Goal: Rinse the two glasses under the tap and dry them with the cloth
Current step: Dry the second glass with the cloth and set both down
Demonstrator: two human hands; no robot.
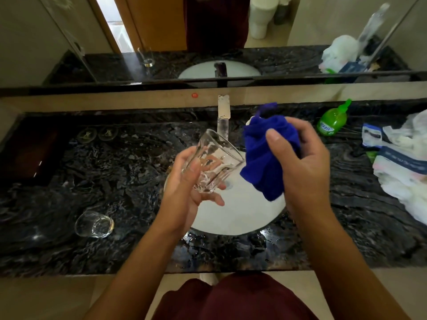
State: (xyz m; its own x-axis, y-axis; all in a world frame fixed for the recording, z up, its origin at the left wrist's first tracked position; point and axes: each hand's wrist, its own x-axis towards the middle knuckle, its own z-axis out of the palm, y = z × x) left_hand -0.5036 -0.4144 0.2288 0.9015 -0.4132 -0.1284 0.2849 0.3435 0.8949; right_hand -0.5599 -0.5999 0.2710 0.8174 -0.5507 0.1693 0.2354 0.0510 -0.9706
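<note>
My left hand [189, 188] grips a clear faceted glass [213, 160] by its base, tilted with the mouth pointing up and to the right, above the white sink basin [240, 215]. My right hand [302, 155] holds a bunched blue cloth [265, 155] just to the right of the glass rim, close to it. A second clear glass [94, 224] stands on the dark marble counter [115, 172] at the front left. The metal tap [223, 116] rises behind the basin; no water stream is visible.
A green soap bottle [332, 121] stands at the back right. White plastic bags and packets [402, 158] lie on the counter's right side. A mirror [208, 31] runs along the back wall. The counter's front edge is near my body.
</note>
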